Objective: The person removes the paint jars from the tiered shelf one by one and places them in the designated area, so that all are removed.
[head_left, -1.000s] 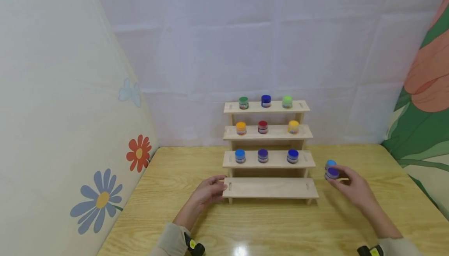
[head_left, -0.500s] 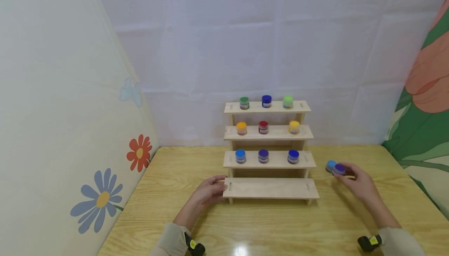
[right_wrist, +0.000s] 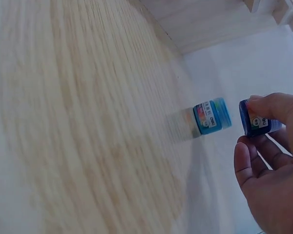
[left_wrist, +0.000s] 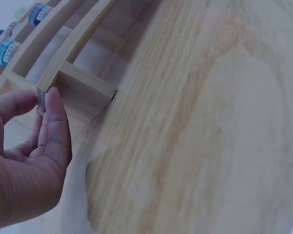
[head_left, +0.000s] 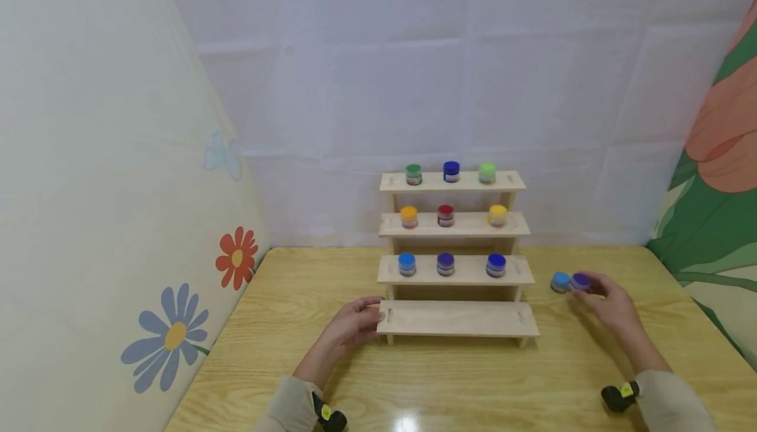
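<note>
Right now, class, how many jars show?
11: three jars on the top shelf, three on the second shelf, three on the third shelf, a light blue jar on the table, a purple jar in the right hand. Others may be hidden.

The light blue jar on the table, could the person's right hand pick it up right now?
Probably not as things stand. The right hand is close to the light blue jar, but its fingers pinch a purple jar, which would likely have to be put down first.

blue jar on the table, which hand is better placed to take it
Likely the right hand: it's beside the blue jar, though holding a purple jar; the left hand grips the rack.
</note>
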The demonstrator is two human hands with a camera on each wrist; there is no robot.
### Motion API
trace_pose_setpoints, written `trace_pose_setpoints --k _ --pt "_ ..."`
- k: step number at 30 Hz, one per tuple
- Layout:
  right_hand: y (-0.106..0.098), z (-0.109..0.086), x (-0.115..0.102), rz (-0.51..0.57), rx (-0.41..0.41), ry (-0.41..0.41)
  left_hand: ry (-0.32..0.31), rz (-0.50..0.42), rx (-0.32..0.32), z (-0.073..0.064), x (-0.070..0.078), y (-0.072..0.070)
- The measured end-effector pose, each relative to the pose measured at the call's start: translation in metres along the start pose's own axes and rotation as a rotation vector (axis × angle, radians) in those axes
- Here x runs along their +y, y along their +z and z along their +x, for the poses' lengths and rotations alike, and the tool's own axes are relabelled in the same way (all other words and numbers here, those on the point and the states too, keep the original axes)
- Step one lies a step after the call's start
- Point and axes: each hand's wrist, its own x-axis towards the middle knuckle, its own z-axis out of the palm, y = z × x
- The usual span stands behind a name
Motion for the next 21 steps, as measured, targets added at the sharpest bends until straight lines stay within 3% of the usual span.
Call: trace_pose_setpoints --k 8,15,21 --pt "-0.003 0.008 0.009 0.003 -0.041 0.069 0.006 0.001 -0.008 -0.002 0.001 0.000" --pt "-0.002 0.015 0.016 0.104 -0.076 0.177 0.022 -0.001 -0.033 -0.004 0.002 -0.001" --pt "-0.002 0.024 0.025 0.112 -0.077 0.190 0.019 0.007 -0.029 -0.003 0.001 -0.001"
